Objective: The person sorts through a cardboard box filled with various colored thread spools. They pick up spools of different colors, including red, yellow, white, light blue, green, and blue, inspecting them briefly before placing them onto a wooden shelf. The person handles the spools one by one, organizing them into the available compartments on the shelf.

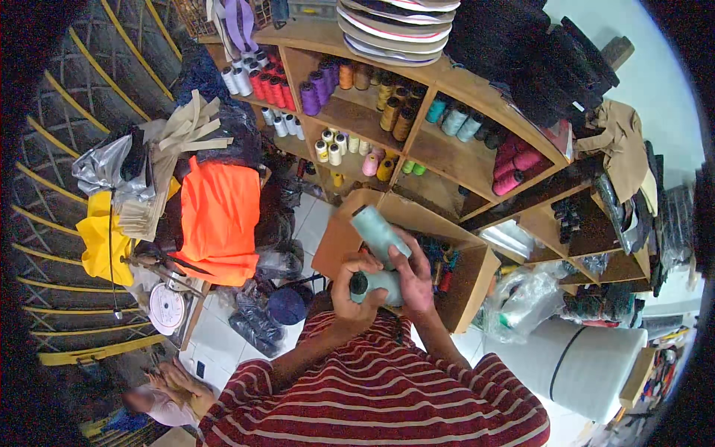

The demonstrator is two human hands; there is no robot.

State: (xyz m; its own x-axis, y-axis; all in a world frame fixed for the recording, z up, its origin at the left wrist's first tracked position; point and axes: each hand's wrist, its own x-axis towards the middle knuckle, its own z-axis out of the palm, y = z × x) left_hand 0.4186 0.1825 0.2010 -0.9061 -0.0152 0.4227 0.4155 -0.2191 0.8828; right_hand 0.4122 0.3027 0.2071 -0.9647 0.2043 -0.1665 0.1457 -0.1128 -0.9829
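Note:
Two thread cones are in my hands over an open cardboard box. My left hand [356, 302] grips a pale grey-blue cone [381, 287] lying sideways, its dark end facing left. My right hand [413, 283] is closed round the lower end of a second, pale mint cone [376, 231], tilted above the first, and its fingers also lie close to the lower cone. Inside the cardboard box [473, 298] are small spools in several colours [445, 272], partly hidden by my hands.
Shelves [436, 78] of coloured cones [320, 89] stand ahead. Orange fabric [216, 216] and tan strips lie at left. A large white foam roll [581, 372] and plastic bags [521, 305] are at right. Another person [171, 391] is at lower left.

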